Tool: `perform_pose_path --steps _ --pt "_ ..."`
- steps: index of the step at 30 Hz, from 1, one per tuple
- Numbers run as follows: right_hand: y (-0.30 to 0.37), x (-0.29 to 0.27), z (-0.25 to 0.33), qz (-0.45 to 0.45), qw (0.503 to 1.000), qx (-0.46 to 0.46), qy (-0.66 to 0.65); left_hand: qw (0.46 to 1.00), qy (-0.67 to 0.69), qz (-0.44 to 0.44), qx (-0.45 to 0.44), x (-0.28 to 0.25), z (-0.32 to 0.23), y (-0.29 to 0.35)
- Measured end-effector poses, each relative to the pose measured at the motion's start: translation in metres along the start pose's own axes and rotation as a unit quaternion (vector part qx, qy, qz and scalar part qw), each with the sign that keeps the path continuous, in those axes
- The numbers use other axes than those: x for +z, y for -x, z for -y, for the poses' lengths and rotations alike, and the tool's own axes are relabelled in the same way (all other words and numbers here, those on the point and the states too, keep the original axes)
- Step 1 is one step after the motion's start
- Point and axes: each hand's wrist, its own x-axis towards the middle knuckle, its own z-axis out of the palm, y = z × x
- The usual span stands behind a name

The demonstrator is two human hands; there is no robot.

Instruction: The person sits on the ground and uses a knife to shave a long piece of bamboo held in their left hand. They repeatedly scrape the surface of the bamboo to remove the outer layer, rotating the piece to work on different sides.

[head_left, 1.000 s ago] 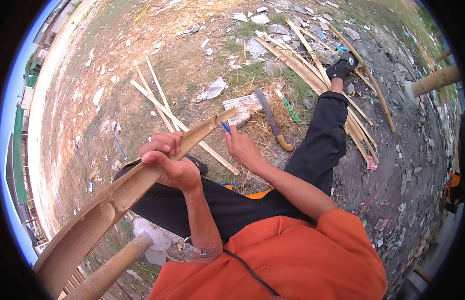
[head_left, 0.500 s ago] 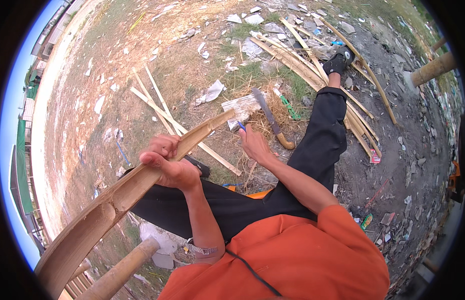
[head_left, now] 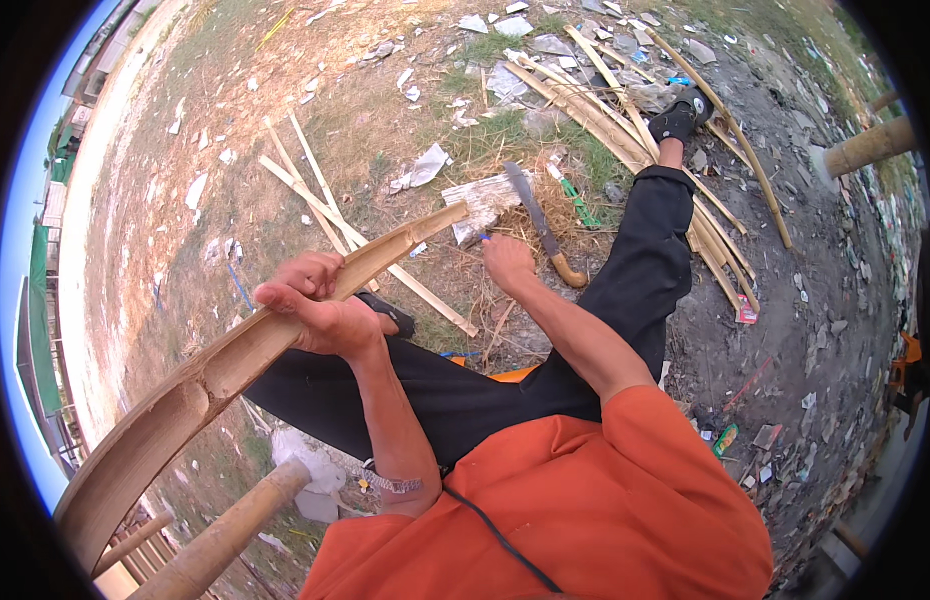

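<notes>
A long split bamboo pole [head_left: 160, 430], hollow side up, slants from the lower left to the middle of the head view. My left hand [head_left: 330, 312] is closed around it, short of its far end. Just right of that end, my right hand [head_left: 511, 264] is closed on a small blue object [head_left: 485, 238], mostly hidden by the fingers. Close by on the ground lie a pale wood block [head_left: 475, 207] and a machete [head_left: 538, 220] with a curved wooden handle. The two hands are apart.
Crossed bamboo strips [head_left: 355, 237] lie beyond my left hand. More strips [head_left: 585, 112] are piled beneath my outstretched leg [head_left: 640, 270]. A green-handled tool [head_left: 577, 202] lies near the machete. A round bamboo post [head_left: 230, 530] stands lower left; another post [head_left: 870, 148] is far right.
My left hand and the bamboo have shifted slightly to the left. My right hand has moved a little up, and less of the blue object shows.
</notes>
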Motion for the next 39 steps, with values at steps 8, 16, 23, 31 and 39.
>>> perform_pose_path --steps 8,16,23,31,39 --pt "0.041 -0.076 0.035 -0.08 0.988 0.055 -0.12 0.994 0.014 0.107 0.019 -0.011 0.003 0.005" --pt "0.066 -0.092 0.072 -0.013 0.964 -0.081 -0.254 0.99 0.032 0.139 0.003 -0.014 0.001 0.004" --pt "0.05 -0.088 0.061 -0.016 0.987 -0.05 -0.149 0.995 0.038 0.084 -0.031 -0.013 0.003 -0.001" --pt "0.05 -0.098 0.063 0.004 0.988 -0.032 -0.152 0.992 0.021 0.126 -0.01 -0.015 0.002 0.005" --pt "0.039 -0.075 0.047 0.017 0.988 -0.034 -0.147 0.992 0.028 0.123 -0.031 -0.021 0.003 0.006"
